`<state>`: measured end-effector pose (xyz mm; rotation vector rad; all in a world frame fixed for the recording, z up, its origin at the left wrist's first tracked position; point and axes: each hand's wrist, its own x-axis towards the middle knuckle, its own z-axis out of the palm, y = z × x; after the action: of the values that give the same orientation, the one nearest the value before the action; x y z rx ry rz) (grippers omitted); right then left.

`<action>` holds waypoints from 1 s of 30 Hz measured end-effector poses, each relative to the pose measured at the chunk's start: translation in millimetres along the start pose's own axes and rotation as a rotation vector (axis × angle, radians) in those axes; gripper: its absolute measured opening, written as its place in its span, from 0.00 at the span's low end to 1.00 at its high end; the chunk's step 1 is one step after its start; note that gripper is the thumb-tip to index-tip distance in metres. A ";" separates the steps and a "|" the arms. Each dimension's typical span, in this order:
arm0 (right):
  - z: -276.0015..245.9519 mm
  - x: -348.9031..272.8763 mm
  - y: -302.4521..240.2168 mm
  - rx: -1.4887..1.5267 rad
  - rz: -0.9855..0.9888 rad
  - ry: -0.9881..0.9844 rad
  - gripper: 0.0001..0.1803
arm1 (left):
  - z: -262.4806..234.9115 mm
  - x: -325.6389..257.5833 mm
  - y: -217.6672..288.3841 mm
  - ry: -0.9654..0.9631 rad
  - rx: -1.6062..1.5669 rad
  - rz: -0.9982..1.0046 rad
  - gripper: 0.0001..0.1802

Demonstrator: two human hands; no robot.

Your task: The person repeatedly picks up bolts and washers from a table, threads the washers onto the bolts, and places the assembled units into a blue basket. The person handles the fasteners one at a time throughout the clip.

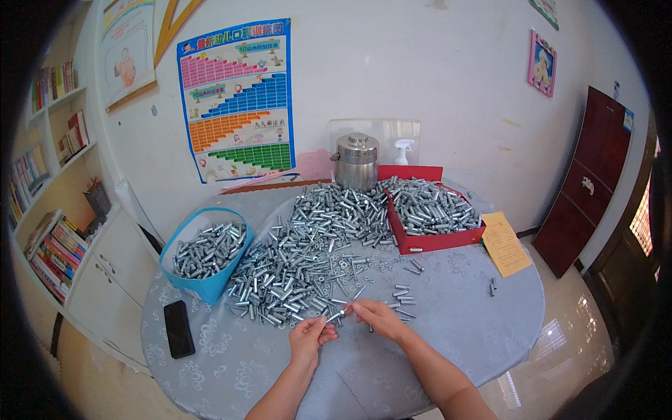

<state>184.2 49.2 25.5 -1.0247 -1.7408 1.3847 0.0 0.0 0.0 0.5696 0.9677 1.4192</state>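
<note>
My left hand (309,340) pinches a shiny metal bolt (334,317) between thumb and fingers, its shaft tilted up to the right. At the bolt's upper end, the fingertips of my right hand (378,319) are pressed together. Whatever small part they hold is too small to make out. Just beyond both hands spreads a large heap of metal bolts and sleeves (280,276). Loose nuts and washers (344,267) lie scattered along its right side. Several sleeves (403,295) lie apart, to the right of my right hand.
A blue fabric bin (213,285) of metal sleeves stands left; a red box (441,240) full of bolts stands back right. Behind the heap are a steel pot (357,164) and a spray bottle (402,151). A phone (179,329) and a yellow paper (505,245) lie near the table's sides.
</note>
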 end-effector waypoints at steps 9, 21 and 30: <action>-26.9 0.7 7.0 0.099 0.044 0.413 0.24 | -11.1 12.9 30.4 0.287 -0.090 0.251 0.06; -34.5 9.3 24.1 0.196 -0.022 0.563 0.25 | -142.0 109.4 177.8 0.559 0.677 0.895 0.11; -54.7 5.0 25.5 0.153 -0.006 0.637 0.23 | -2.7 15.8 57.2 -0.195 1.356 0.939 0.09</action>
<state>233.8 81.1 12.0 -1.2051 -1.1495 1.0121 -35.7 21.4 42.4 2.3446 1.5209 1.2180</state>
